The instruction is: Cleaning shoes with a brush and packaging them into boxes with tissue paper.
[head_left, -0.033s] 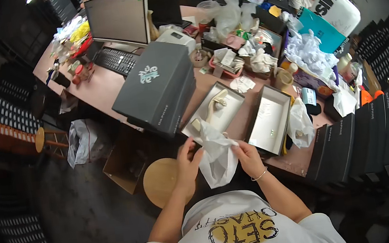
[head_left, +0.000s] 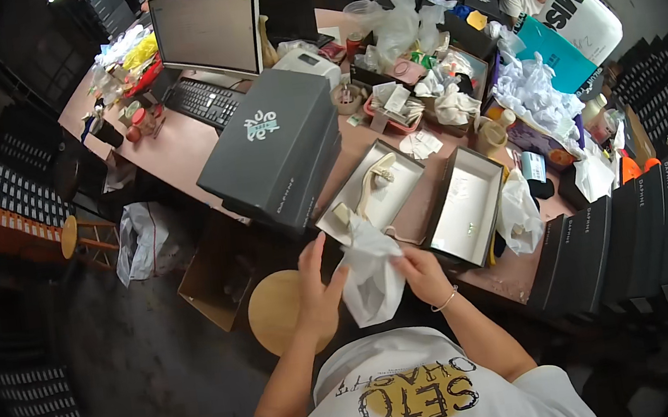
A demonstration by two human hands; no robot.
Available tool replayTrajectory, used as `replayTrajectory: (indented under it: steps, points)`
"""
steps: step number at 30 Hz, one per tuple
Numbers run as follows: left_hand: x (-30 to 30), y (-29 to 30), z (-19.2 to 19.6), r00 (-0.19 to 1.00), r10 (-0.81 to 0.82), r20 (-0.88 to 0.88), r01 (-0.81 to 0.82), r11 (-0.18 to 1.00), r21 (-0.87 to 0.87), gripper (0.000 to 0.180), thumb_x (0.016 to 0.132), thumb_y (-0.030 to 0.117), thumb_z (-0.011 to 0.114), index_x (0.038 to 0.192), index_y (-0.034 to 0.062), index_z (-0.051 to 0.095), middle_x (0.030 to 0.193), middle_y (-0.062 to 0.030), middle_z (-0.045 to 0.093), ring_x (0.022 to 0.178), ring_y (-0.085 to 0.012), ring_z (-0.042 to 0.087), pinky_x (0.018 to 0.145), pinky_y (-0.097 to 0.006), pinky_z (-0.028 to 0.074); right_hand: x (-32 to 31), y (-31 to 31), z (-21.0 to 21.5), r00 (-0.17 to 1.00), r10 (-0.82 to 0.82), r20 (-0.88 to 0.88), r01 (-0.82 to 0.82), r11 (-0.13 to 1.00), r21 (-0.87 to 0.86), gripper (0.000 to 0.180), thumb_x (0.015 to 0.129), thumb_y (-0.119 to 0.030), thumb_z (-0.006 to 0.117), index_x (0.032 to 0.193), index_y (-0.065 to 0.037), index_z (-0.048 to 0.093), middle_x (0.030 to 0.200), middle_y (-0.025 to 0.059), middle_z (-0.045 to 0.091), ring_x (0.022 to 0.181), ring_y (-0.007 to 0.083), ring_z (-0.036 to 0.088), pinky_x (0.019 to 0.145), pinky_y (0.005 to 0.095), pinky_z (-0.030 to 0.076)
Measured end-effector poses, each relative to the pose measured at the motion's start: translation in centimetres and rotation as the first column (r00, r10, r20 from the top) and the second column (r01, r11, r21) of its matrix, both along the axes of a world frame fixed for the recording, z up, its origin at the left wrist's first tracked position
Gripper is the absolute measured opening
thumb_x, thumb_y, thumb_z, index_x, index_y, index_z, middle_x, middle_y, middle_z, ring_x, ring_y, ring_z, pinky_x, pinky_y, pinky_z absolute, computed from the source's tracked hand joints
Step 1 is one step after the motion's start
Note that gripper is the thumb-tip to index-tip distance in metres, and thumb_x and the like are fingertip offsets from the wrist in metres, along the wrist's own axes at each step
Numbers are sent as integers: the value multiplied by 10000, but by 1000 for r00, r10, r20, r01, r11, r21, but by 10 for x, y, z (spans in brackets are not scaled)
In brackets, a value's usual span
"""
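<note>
In front of my body hangs a soft white bag (head_left: 374, 280), thin and crumpled. My right hand (head_left: 427, 274) pinches its right edge between thumb and fingers. My left hand (head_left: 316, 288) is beside the bag's left side, fingers stretched up and thumb apart, holding nothing. What the bag contains, if anything, I cannot make out. Just beyond it, a pale heeled sandal (head_left: 368, 187) with an ornament on its strap lies in an open shoebox (head_left: 403, 179). The bag's upper part covers the near end of that box. A second open box part (head_left: 460, 214), white inside, sits to the right.
Closed dark shoeboxes (head_left: 266, 129) are stacked left of the open ones, near a keyboard (head_left: 204, 102) and monitor (head_left: 208, 28). Crumpled white paper (head_left: 535, 92) and clutter fill the far right. More shoeboxes (head_left: 581, 249) stand at right. A round stool (head_left: 286, 310) is at lower left.
My left hand has opened and its fingers have straightened upward, away from the bag. The bag's top has drawn together and my right hand has shifted slightly left.
</note>
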State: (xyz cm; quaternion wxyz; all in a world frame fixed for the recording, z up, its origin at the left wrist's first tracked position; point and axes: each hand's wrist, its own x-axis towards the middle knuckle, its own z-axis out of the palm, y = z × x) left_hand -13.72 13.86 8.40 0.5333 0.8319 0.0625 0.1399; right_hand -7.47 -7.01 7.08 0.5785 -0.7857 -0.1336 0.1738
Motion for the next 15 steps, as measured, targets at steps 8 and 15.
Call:
replayTrajectory:
  steps: [8,15]
  points:
    - [-54,41,-1,863,-291,-413,256,957,-140,399,803,29,537,1201,25,569,1022,-197,614,995,-323,590,873,-360,447,-6,47,7,858,506,-83,-511,857,-58,251,938,-224,525,1019,1,601,934,194,624,854,314,609,779,361,478]
    - [-86,29,-6,895,60,-443,-27,996,81,382,752,-25,550,1126,19,612,1017,-187,625,963,-353,595,829,-376,472,100,55,-121,925,-281,-254,269,960,-84,613,825,-344,684,1234,71,494,1084,235,624,960,302,634,837,379,502]
